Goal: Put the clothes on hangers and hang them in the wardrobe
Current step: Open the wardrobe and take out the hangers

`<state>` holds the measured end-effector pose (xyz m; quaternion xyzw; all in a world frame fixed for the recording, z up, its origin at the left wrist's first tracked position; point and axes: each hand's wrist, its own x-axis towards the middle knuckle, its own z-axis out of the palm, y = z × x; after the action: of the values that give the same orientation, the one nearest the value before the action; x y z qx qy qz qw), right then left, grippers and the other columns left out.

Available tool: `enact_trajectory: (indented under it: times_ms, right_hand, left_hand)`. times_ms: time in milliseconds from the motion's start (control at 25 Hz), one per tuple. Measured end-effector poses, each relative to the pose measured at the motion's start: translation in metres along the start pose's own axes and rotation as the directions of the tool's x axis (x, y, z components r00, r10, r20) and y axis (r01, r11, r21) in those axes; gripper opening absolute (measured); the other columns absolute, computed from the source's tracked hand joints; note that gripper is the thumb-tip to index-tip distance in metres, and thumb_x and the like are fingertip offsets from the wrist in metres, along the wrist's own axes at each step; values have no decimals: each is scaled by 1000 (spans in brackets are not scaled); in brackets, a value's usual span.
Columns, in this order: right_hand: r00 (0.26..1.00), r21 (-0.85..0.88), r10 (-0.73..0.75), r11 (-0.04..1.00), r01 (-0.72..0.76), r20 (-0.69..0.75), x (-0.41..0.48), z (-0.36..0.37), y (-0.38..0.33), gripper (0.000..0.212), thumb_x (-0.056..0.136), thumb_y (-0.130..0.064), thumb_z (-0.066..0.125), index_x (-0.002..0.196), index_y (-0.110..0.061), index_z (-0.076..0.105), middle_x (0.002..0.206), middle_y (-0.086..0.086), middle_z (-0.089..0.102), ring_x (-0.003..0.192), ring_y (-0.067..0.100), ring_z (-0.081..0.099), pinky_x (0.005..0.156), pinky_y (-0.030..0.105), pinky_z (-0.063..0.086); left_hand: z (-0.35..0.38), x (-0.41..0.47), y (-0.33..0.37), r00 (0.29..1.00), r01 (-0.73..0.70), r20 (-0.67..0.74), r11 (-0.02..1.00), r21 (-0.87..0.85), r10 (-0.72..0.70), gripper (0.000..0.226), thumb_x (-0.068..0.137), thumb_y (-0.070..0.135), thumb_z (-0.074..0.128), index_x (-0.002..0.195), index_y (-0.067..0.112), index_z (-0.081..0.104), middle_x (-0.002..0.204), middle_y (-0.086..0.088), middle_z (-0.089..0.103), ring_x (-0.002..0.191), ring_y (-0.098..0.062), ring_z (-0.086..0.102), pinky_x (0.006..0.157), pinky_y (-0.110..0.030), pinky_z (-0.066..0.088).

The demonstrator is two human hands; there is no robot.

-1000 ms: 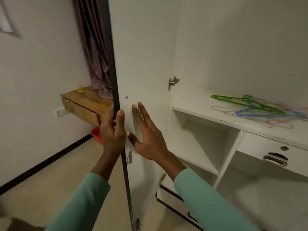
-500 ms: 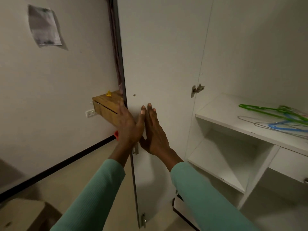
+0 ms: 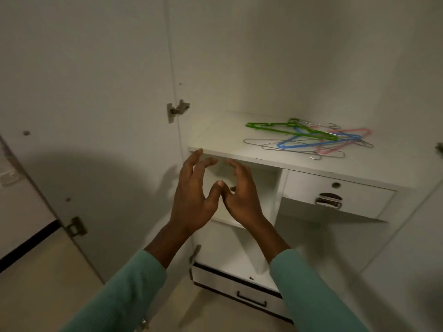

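Observation:
The white wardrobe stands open, its left door swung wide. On its middle shelf lies a loose pile of hangers: green, blue, pink and bare wire ones. My left hand and my right hand hover side by side in front of the shelf's front edge, thumbs nearly touching, fingers loosely bent and holding nothing. Both hands are left of and below the hangers. No clothes are in view.
Under the shelf sits a small white drawer with a metal pull and a keyhole. At the wardrobe's bottom is a black-trimmed drawer. A door hinge sticks out at the left. Beige floor lies at the lower left.
Both hands have come off the door and moved right, in front of the shelf. The door has swung fully open, and my view has turned toward the wardrobe's inside.

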<state>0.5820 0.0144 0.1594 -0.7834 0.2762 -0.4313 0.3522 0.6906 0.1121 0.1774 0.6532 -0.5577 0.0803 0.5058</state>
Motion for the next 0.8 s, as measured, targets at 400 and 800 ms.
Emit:
enact_trajectory:
  times_ms: [400, 800]
  right_hand:
    - [922, -268, 211, 915, -303, -324, 73, -152, 148, 36, 94, -9, 67, 122, -31, 65, 125, -8, 57, 110, 9, 59, 90, 36, 57]
    - [817, -645, 305, 503, -575, -490, 193, -210, 227, 36, 97, -36, 65, 130, -23, 61, 136, 2, 56, 112, 21, 64, 87, 29, 51]
  left_hand:
    - [218, 135, -24, 916, -110, 360, 973, -205, 179, 44, 92, 43, 60, 133, 28, 61, 151, 3, 48, 144, -15, 41, 114, -45, 40]
    - [347, 301, -75, 741, -149, 670, 965, 217, -36, 50, 93, 57, 66, 132, 27, 59, 125, 0, 61, 117, -23, 58, 94, -40, 49]
